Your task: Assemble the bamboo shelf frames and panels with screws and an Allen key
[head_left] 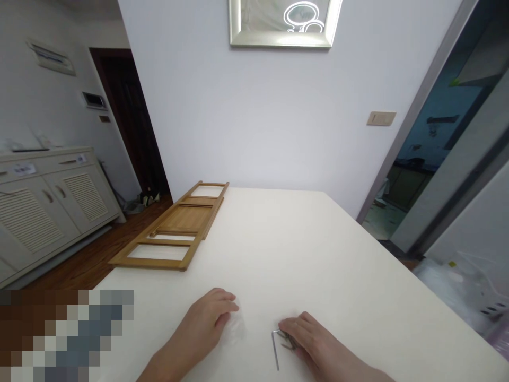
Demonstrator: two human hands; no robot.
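Observation:
On the white table, my left hand (209, 321) has its fingers curved at the edge of a thin clear plastic bag (237, 326) and grips it loosely. To the right, my right hand (312, 337) is closed over a small bunch of screws (289, 341), their ends poking out beside the fingers. A silver L-shaped hex key (275, 350) lies against the same fingertips, its long arm pointing toward me. The fingers partly hide the screws.
Wooden frame panels (186, 217) lie stacked along the left side of the white table (286, 244). A wall stands at the table's far end. A louvred cabinet (59, 207) is at the left, and plastic-wrapped items (457, 292) are beyond the right edge.

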